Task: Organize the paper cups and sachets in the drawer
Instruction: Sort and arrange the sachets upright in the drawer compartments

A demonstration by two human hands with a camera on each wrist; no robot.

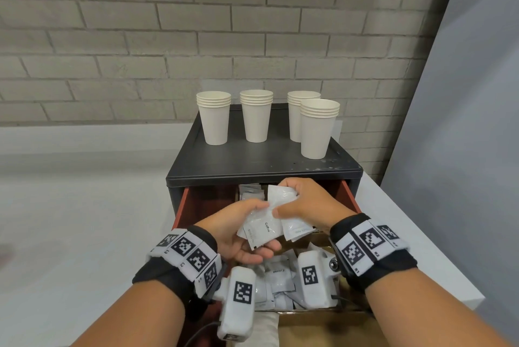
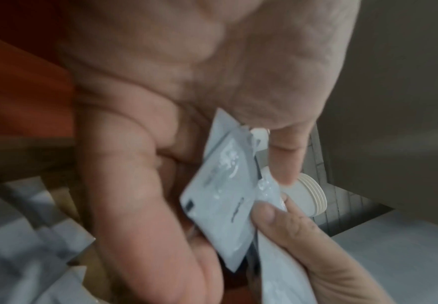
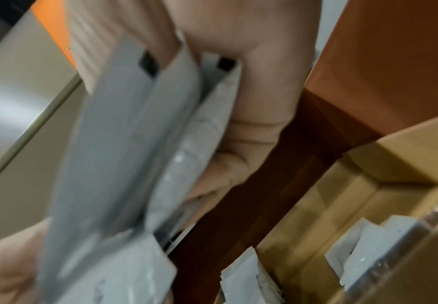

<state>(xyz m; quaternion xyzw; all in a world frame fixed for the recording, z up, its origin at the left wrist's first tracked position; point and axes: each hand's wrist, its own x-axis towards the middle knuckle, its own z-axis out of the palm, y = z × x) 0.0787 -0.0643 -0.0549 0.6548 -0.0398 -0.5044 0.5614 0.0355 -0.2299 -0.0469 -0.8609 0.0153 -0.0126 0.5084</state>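
A grey brick wall [image 1: 140, 37] stands behind a black cabinet [image 1: 261, 161] whose red-sided drawer [image 1: 184, 200] is pulled open toward the person.

Over the drawer's middle, both hands meet on a bunch of white sachets [image 1: 266, 223]. At least three packets show in the bunch, one printed "Coffee"; the exact count cannot be told where they overlap. The left hand [image 1: 238, 234], at 9 o'clock of the bunch, cups it from below with fingers curled under and thumb laid on top. The right hand [image 1: 306, 206], at 2 o'clock, pinches the upper packets between thumb and curled fingers. The wrist views are blurred but agree: the sachets [image 2: 225, 195] sit in the left palm, and grey-white packets [image 3: 124, 144] lie against the right fingers.

More sachets lie loose in the drawer: a pile [image 1: 278, 282] at 6 o'clock of the hands inside a cardboard box [image 1: 323, 240], too jumbled to count, and a few [image 1: 250, 192] at 12 o'clock by the drawer's back.

On the cabinet top stand four stacks of paper cups [image 1: 214, 119], all upright: three in a row at the back, the fourth [image 1: 318, 129] in front of the rightmost, overlapping it in view.

Each wrist wears a black band with square-patterned white tags [image 1: 185, 251].
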